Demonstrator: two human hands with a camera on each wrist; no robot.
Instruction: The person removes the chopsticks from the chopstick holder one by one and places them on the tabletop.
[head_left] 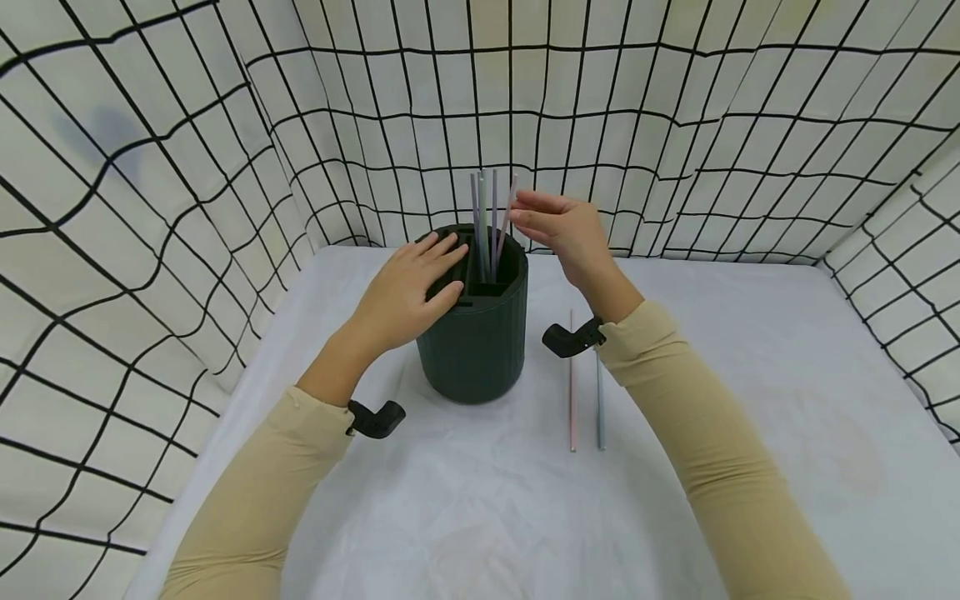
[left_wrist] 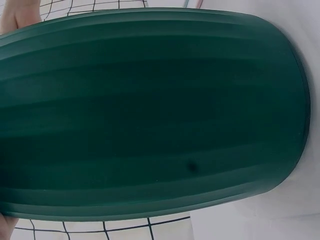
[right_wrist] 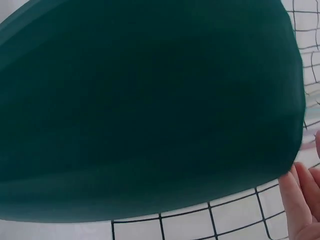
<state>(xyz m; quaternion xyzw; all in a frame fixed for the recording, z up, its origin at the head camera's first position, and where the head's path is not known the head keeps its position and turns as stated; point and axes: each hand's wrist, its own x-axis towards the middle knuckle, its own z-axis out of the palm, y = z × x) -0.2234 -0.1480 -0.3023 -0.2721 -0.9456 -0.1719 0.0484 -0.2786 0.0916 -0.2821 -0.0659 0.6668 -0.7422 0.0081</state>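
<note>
A dark green ribbed pen holder (head_left: 472,350) stands upright on the table, its top divided into compartments. Several thin sticks (head_left: 483,221) rise from its right-hand compartment, a pink stick (head_left: 507,212) leaning to the right. My left hand (head_left: 408,287) rests across the left of the rim, fingers spread over the divided top. At the upper end of the pink stick is my right hand (head_left: 558,229), fingers extended and thumb apart from them. In the right wrist view, the holder (right_wrist: 150,110) hides most of the sticks, and its fingers (right_wrist: 295,200) show beside the rim.
On the white-covered table (head_left: 465,517), a pink stick (head_left: 573,408) and a blue stick (head_left: 601,408) lie side by side, right of the holder and partly under the right wrist. Black grid netting (head_left: 510,112) encloses the back and sides.
</note>
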